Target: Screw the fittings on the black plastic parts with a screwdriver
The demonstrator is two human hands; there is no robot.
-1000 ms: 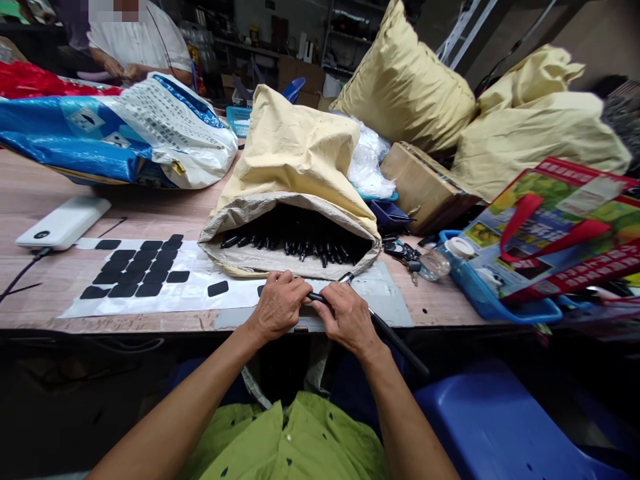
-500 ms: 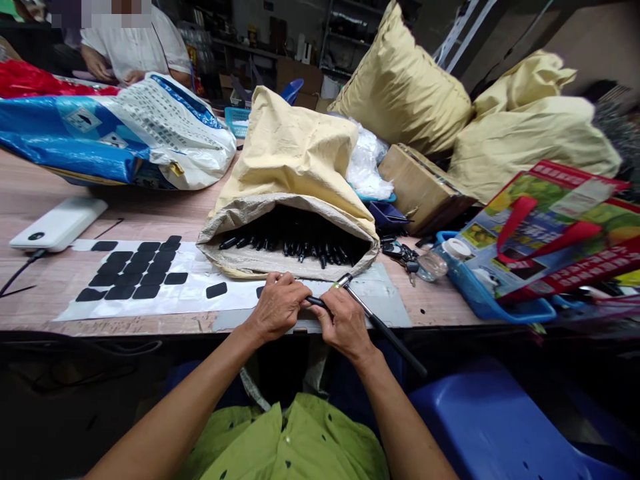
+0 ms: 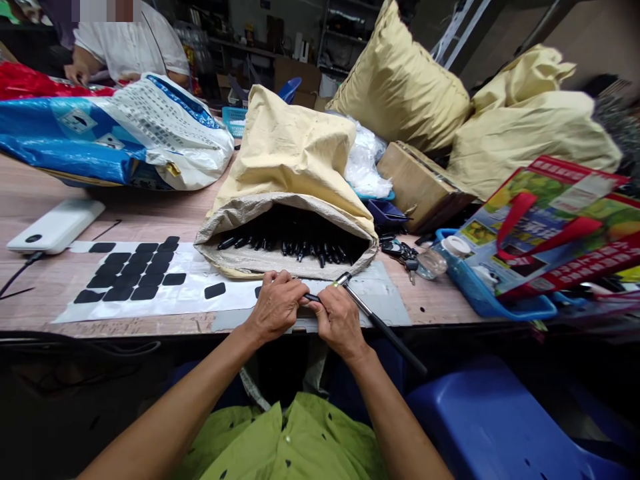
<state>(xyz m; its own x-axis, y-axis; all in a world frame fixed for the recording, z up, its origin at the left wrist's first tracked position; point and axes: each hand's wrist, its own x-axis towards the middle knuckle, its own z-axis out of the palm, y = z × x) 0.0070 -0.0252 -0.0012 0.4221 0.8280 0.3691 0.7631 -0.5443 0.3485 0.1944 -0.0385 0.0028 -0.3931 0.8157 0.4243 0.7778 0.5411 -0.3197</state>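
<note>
A thin black rod [image 3: 313, 297] spans the short gap between my hands at the table's front edge. My left hand [image 3: 279, 300] grips its left end with curled fingers, and my right hand [image 3: 341, 317] pinches the other end between thumb and fingers. Most of the rod is hidden in the hands. Beside my right hand lies what looks like a hammer [image 3: 370, 317], its metal head by the knuckles and its black handle slanting past the table edge. Just beyond my hands, a yellowish sack [image 3: 295, 147] lies with its mouth towards me, holding several black rod-like pieces [image 3: 305, 248].
Black rounded patches [image 3: 133, 270] stick to a white sheet on the left, near a white power bank [image 3: 56, 227]. A blue-white bag [image 3: 165, 133] lies behind. Right are keys [image 3: 400, 251], a blue basket [image 3: 480, 297] and a blue chair [image 3: 490, 413]. Another person [image 3: 130, 43] sits across the table.
My right hand has shifted slightly left, closer to my left hand, and less of the rod shows between them. The whole view has moved a little.
</note>
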